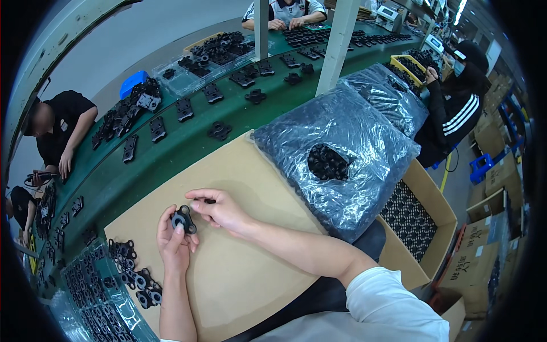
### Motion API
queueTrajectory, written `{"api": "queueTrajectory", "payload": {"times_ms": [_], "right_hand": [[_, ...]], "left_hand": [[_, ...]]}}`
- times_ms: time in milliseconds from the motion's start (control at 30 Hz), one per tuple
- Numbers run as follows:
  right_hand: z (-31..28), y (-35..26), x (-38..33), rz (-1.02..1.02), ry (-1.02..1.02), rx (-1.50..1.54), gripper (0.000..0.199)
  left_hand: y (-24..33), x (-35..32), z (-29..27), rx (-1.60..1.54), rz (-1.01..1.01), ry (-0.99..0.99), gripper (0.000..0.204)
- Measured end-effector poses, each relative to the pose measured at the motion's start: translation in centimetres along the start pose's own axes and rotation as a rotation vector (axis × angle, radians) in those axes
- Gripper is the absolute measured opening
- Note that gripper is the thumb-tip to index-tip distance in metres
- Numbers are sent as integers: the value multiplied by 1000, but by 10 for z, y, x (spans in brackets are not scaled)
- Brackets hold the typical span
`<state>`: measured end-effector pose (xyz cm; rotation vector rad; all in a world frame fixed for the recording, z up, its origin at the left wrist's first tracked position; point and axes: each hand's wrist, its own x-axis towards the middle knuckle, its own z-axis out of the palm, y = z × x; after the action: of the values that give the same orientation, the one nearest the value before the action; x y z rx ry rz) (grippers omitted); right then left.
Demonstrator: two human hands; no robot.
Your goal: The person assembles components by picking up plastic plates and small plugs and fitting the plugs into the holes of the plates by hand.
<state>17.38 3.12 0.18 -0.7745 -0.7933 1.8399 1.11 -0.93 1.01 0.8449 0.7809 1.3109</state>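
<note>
The black plastic part (184, 219) sits above a cardboard sheet (239, 279) (laid over the green conveyor (171, 154)), pinched in the left hand (175, 242), fingers closed on its lower edge. The right hand (219, 210) lies just to its right, fingertips touching its upper rim, thumb and forefinger closed on something small and dark. A pile of finished parts (134, 279) waits lower left.

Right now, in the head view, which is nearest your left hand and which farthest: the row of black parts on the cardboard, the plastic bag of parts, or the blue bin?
From the left hand:
1. Row of black parts, just to its left on the cardboard.
2. Plastic bag, to the right, across the cardboard.
3. Blue bin, far up the green table.
</note>
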Motion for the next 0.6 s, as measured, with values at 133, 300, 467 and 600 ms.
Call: {"api": "queueTrajectory", "payload": {"times_ms": [133, 300, 467, 600], "right_hand": [[-1, -1, 0, 42, -11, -17, 24], [2, -6, -2, 109, -12, 26, 24], [-2, 0, -1, 163, -47, 112, 24], [-10, 0, 7, 146, -72, 74, 23]], "left_hand": [[-1, 4, -2, -61, 6, -31, 48], [-3, 7, -6, -64, 1, -26, 51], [-5, 1, -9, -49, -9, -42, 50], [-8, 8, -1, -42, -17, -9, 50]]}}
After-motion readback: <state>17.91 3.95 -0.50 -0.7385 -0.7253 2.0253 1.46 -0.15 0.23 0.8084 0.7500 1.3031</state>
